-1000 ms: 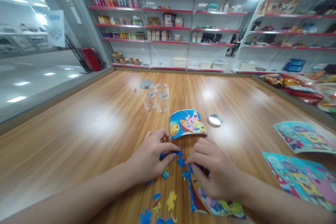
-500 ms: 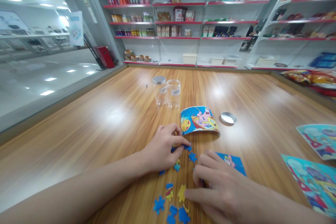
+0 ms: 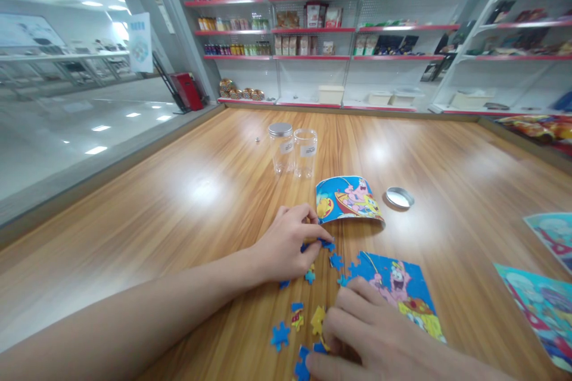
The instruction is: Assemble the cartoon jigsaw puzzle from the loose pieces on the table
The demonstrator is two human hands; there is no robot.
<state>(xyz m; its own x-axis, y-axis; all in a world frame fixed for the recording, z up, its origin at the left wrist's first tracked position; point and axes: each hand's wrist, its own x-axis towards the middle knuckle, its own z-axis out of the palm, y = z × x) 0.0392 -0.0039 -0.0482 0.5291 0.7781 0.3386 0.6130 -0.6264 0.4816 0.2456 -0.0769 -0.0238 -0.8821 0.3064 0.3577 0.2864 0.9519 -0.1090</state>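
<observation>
My left hand (image 3: 292, 244) rests on the wood table, thumb and forefinger closed at a blue puzzle piece (image 3: 329, 246). Lower right, my right hand (image 3: 370, 327) has its fingers curled down, with thumb and forefinger closing at a blue puzzle piece (image 3: 302, 363); the palm side is hidden. Its knuckles cover the lower left of a partly joined puzzle (image 3: 400, 286) showing a pink cartoon figure. A yellow piece (image 3: 317, 320) lies by its fingertips. Loose pieces include a star-shaped blue one (image 3: 280, 336) and a red-and-yellow one (image 3: 297, 317). Beyond stands a curved picture card (image 3: 351, 198).
Two clear jars stand farther back, a lidded one (image 3: 281, 149) and an open one (image 3: 305, 153). A metal lid (image 3: 399, 197) lies right of the picture card. Turquoise picture sheets (image 3: 543, 309) lie at the right. Stocked shelves (image 3: 313, 59) line the table's far edge.
My right hand has moved down off the joined puzzle, which now shows more fully, toward the lower blue pieces. My left hand keeps its place by the blue piece. The view has shifted slightly.
</observation>
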